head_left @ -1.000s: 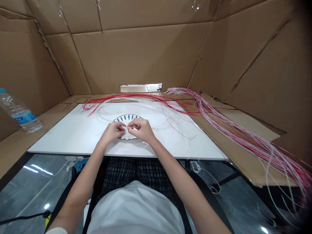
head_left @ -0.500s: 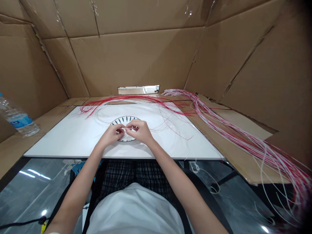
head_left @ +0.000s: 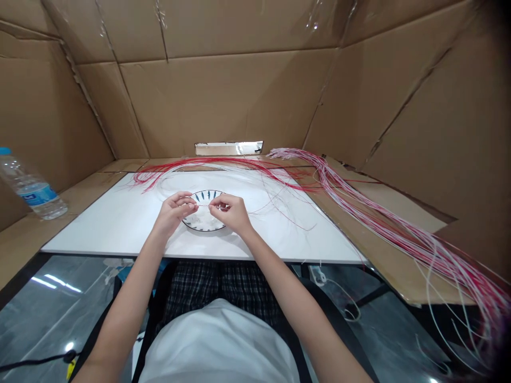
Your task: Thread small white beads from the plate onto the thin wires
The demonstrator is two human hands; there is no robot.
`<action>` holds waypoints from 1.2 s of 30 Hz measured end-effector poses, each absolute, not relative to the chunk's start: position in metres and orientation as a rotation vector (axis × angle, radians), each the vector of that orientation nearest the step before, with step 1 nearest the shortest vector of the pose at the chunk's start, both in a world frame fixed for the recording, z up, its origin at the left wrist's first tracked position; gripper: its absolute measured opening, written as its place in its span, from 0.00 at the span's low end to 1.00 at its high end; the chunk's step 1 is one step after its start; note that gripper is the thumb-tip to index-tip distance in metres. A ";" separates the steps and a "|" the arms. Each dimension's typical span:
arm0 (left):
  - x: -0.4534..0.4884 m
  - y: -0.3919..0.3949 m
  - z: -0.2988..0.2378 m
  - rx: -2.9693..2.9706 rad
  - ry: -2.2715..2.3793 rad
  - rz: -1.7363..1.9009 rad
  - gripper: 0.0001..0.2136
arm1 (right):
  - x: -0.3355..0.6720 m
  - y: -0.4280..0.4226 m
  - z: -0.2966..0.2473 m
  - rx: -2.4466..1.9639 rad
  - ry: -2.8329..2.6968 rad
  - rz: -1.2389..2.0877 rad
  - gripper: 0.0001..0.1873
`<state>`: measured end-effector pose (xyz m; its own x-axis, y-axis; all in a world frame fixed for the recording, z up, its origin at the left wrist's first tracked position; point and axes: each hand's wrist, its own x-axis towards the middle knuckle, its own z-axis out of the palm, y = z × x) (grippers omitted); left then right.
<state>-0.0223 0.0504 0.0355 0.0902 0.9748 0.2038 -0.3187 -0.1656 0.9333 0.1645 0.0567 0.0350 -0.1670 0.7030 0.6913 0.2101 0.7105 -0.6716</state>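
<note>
Above a plate (head_left: 211,194) with a dark rim and blue leaf-like marks, both hands are raised and a small distance apart. A thin reddish wire (head_left: 203,205) spans the gap between their fingertips. My left hand (head_left: 172,214) pinches its left end between thumb and fingers. With thumb and forefinger, my right hand (head_left: 231,213) grips the same wire, and a thin strand runs off to the right behind it. Small whitish pieces (head_left: 203,219) lie in the plate, too small to make out singly. Whether a tiny part sits in the left fingertips is hidden.
Red and white wires (head_left: 207,160) lie along the back of the white board (head_left: 107,229). A thick pink and white wire bundle (head_left: 367,207) runs down the right side. A water bottle (head_left: 38,194) stands at left. Cardboard walls (head_left: 223,96) enclose the back and sides.
My left hand has moved left, away from the right hand, and its fingers have opened out somewhat. The hands were nearly touching; now a stretch of wire shows between them.
</note>
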 end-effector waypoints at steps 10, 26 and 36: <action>-0.023 0.050 0.036 1.151 0.805 1.364 0.16 | 0.163 0.057 0.034 -0.722 -1.736 0.535 0.06; -0.020 0.048 0.039 1.168 0.863 1.379 0.17 | 0.163 0.056 0.034 -0.745 -1.761 0.522 0.05; -0.018 0.046 0.040 1.205 0.885 1.414 0.17 | 0.164 0.058 0.032 -0.742 -1.770 0.506 0.05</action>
<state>-0.0181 0.0465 0.0396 0.0349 0.9769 0.2109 -0.2372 -0.1969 0.9513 0.1636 0.0576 0.0322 -0.2064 0.7005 0.6832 0.2340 0.7133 -0.6607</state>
